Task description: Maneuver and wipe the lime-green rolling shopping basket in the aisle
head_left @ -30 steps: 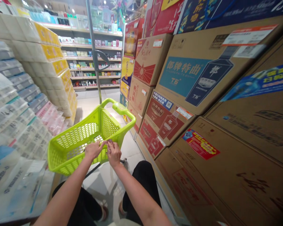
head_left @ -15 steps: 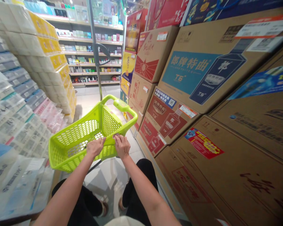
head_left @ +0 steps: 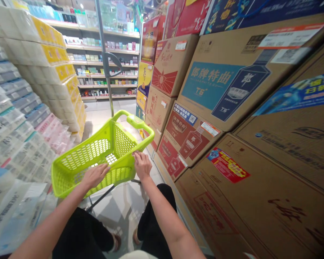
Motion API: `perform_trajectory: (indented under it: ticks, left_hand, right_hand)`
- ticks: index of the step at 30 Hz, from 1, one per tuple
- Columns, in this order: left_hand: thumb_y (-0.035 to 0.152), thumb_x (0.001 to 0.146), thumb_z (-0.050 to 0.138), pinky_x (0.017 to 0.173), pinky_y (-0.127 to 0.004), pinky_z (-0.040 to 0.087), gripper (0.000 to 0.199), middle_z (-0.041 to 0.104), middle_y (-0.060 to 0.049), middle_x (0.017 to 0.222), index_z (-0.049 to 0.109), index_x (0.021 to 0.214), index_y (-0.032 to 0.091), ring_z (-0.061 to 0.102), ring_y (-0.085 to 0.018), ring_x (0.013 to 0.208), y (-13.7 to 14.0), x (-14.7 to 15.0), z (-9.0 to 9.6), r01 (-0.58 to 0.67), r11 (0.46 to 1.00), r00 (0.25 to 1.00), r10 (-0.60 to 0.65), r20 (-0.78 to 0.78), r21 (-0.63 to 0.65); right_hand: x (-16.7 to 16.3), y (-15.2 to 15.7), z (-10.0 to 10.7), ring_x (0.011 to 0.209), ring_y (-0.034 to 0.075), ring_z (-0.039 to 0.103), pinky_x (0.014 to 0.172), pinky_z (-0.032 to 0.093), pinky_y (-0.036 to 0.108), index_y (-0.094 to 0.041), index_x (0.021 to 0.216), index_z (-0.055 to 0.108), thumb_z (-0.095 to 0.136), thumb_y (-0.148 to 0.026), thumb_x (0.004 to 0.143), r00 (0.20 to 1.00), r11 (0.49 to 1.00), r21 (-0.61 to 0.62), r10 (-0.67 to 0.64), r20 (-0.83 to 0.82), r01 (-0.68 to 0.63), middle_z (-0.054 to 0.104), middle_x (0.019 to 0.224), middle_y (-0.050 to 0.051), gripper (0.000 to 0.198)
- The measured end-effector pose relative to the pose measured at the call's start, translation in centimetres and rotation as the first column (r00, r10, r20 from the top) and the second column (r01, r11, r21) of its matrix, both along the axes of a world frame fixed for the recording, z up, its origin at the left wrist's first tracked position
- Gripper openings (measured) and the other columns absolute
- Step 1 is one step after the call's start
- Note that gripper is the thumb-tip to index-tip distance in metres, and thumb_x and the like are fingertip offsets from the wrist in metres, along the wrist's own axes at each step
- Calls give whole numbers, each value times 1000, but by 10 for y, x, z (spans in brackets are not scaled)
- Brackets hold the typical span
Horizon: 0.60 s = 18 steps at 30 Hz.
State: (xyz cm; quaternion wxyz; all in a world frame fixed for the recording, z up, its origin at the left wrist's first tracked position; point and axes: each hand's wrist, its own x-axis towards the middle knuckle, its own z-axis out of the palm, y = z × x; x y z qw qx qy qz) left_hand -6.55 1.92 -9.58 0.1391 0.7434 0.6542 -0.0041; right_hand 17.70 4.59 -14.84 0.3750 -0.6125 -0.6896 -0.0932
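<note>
A lime-green plastic shopping cart basket (head_left: 124,167) with perforated walls stands in front of me, tilted in view, its raised handle at the far right end. My left hand (head_left: 95,175) lies along the near rim with its fingers stretched out to the right. Farther right, near the basket's corner, my right hand (head_left: 142,165) is closed over the same rim, its fingertips partly hidden. Inside, the basket shows only bare grid walls and floor. Dark cart legs (head_left: 104,198) reach down below it.
Stacked cardboard cartons (head_left: 210,82) wall the right side closely. Packs of tissue (head_left: 40,50) and plastic-wrapped packs (head_left: 18,140) are piled on the left. A grey metal post (head_left: 104,54) rises beyond the basket. Stocked shelves (head_left: 121,64) stand behind, across a tiled floor (head_left: 97,108).
My left hand has slid left along the rim, its fingers straightening. The basket has shifted slightly left, and more of its dark legs shows. My right hand stays on the rim.
</note>
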Motion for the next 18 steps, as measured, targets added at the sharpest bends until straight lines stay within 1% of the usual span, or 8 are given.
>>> perform_trajectory:
  ticks: [4, 6, 8, 9, 12, 14, 16, 18]
  left_hand:
    - [57, 95, 13, 84, -34, 46, 58, 71, -7, 106, 59, 117, 30, 66, -23, 98, -19, -29, -14, -144, 988, 985, 138, -108, -57]
    - [59, 94, 10, 81, -35, 47, 63, 72, -9, 100, 59, 117, 29, 67, -25, 93, -24, -32, -20, -179, 984, 967, 172, -190, -22]
    - [58, 94, 9, 81, -36, 47, 64, 73, -9, 99, 60, 119, 30, 67, -25, 93, -25, -32, -24, -168, 985, 959, 170, -226, 25]
    - [58, 94, 8, 82, -36, 46, 64, 73, -9, 99, 60, 120, 30, 67, -25, 94, -25, -32, -26, -159, 987, 960, 163, -229, 39]
    - [56, 94, 8, 83, -35, 46, 65, 73, -9, 97, 63, 118, 31, 67, -25, 97, -23, -34, -27, -145, 989, 962, 150, -227, 36]
    - [56, 94, 7, 82, -35, 46, 67, 73, -10, 98, 64, 118, 32, 67, -25, 97, -21, -36, -26, -147, 989, 963, 150, -224, 28]
    - [56, 94, 5, 82, -36, 46, 68, 73, -10, 99, 64, 118, 31, 67, -26, 97, -19, -38, -26, -151, 988, 964, 153, -217, 25]
    - [56, 94, 4, 81, -35, 46, 70, 73, -11, 99, 64, 117, 29, 67, -26, 97, -19, -38, -26, -153, 988, 965, 154, -212, 20]
  right_hand:
    - [-22, -4, -2, 94, 18, 51, 78, 42, 26, -26, 119, 64, 46, -25, 98, 993, 997, -39, -63, -101, 59, 62, 106, 6, 28]
    - [-38, -9, -8, 93, 18, 52, 76, 43, 26, -26, 119, 63, 48, -24, 96, 997, 998, -57, -4, -76, 0, 61, 103, 6, 28]
    - [-41, -10, -11, 93, 18, 52, 76, 43, 26, -27, 120, 63, 51, -23, 94, 996, 993, -69, 89, -28, -91, 61, 103, 5, 28]
    - [-37, -8, -10, 93, 18, 52, 76, 43, 25, -27, 119, 63, 51, -23, 94, 995, 993, -68, 99, -29, -101, 61, 104, 5, 28]
    - [-17, 5, -3, 97, 18, 51, 81, 41, 26, -26, 116, 65, 45, -25, 97, 990, 999, -40, -11, -144, 5, 61, 108, 5, 27]
    - [-15, 11, 1, 99, 18, 52, 83, 40, 27, -24, 115, 65, 42, -27, 99, 969, 996, -29, -90, -230, 86, 61, 109, 6, 28]
    - [-30, 7, -3, 99, 19, 52, 83, 41, 27, -23, 118, 64, 41, -28, 100, 959, 995, -35, -103, -264, 97, 60, 105, 7, 30]
    - [-54, -6, -13, 95, 19, 54, 81, 43, 27, -21, 122, 63, 41, -27, 99, 968, 997, -50, -62, -245, 51, 60, 100, 8, 32]
